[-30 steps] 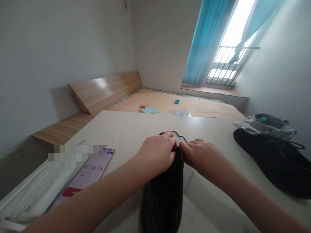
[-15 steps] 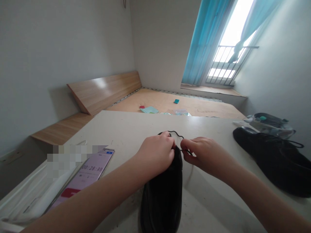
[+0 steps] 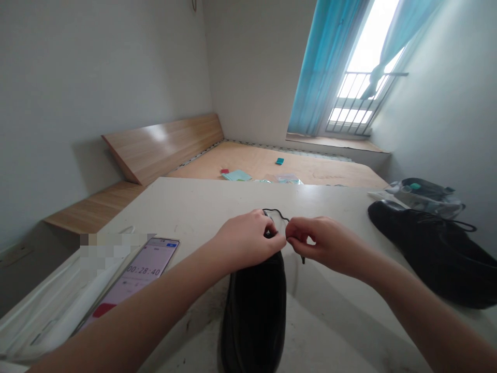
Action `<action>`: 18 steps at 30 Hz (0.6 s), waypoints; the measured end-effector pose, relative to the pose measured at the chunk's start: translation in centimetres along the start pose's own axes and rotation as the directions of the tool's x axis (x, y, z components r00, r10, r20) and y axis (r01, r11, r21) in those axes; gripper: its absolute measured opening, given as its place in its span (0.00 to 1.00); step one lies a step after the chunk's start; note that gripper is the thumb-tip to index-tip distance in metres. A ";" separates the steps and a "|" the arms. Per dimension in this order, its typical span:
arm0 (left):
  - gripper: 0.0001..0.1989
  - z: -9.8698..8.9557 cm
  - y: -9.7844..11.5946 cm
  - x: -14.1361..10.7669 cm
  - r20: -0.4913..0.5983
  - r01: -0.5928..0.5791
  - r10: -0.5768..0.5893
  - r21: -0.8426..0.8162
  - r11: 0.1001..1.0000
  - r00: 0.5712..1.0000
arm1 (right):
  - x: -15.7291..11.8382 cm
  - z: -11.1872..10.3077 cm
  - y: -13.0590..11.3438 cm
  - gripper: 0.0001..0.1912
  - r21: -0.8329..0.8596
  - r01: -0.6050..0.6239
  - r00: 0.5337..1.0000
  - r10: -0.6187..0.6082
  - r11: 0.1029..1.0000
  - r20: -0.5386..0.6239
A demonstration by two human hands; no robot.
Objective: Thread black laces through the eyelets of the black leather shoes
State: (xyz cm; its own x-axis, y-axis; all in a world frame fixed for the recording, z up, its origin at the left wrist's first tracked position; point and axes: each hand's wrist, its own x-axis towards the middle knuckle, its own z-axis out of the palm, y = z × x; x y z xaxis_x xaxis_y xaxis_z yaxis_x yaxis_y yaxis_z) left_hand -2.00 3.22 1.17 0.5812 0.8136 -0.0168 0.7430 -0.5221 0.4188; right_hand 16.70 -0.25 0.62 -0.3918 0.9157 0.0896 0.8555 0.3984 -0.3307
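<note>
A black leather shoe [image 3: 254, 316] stands on the white table with its opening toward me. My left hand [image 3: 252, 235] lies over its laced part, fingers curled and thumb reaching right to the lace; its fingertips are partly hidden. Just right of the shoe, my right hand [image 3: 320, 238] pinches the black shoelace [image 3: 276, 210], and a short end hangs below the fingers. Behind the hands the lace runs in a slack curve from the shoe to my right hand. The fingertips of both hands nearly meet.
A second black shoe [image 3: 435, 254], its lace tied in a bow, stands at the right beside a clear plastic bag [image 3: 430, 197]. On the left lie a phone [image 3: 145, 274] showing a timer and white plastic packaging [image 3: 58, 305]. Beyond the table is a bed [image 3: 248, 153] with small items.
My left thumb has lifted and extended right, opening a gap under the forefinger. The right fingers have moved slightly left, closer to it. The whole view has shifted slightly.
</note>
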 end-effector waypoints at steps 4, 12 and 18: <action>0.15 -0.1 -0.3 0.3 0.038 -0.015 0.016 -0.037 0.999 0.999 | -0.1 -0.1 0.0 0.04 0.056 -0.012 1.000 0.010 0.998 0.025; 0.16 -0.1 -0.2 0.0 0.037 -0.011 0.013 -0.043 0.999 0.999 | 0.1 0.3 -0.3 0.05 0.060 -0.087 0.996 0.086 0.994 0.023; 0.15 -0.2 0.0 0.0 0.044 -0.014 0.016 -0.044 0.999 0.999 | 0.3 0.4 0.2 0.06 0.126 -0.109 0.994 0.108 0.986 0.018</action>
State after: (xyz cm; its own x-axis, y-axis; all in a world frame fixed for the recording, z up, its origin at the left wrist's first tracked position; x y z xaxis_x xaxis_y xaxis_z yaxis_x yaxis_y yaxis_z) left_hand -2.07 3.31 1.34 0.6072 0.7929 -0.0500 0.7193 -0.5219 0.4584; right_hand 16.58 0.09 0.18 -0.3037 0.9521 0.0363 0.8435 0.2864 -0.4545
